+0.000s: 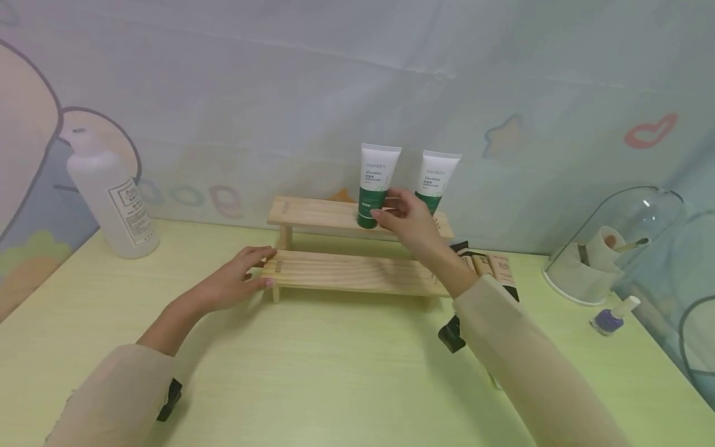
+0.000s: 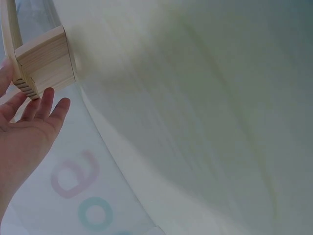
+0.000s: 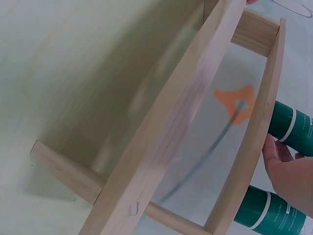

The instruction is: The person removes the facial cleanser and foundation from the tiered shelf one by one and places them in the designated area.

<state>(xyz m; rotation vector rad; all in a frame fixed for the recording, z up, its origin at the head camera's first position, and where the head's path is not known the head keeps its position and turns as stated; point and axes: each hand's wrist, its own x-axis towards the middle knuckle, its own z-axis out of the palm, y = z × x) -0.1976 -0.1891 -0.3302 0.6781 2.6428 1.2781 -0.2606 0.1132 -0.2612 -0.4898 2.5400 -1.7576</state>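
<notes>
Seemingly steadying things, the left hand (image 1: 231, 285) rests with relaxed, straight fingers against the left end of the lower step of a two-step wooden rack (image 1: 346, 272) on the pale desk (image 1: 313, 372). The right hand (image 1: 410, 220) curls its fingers around the green base of the left tube (image 1: 375, 186), which stands cap-down on the upper step just beside a second tube (image 1: 437, 181). Top-heavy as they look, a careless nudge could topple either tube off the narrow step.

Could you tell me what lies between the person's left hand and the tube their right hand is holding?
In the head view, only the wooden rack lies between: the left hand holds its lower shelf's end, and the left tube, gripped by the right hand, stands on the upper shelf.
</notes>
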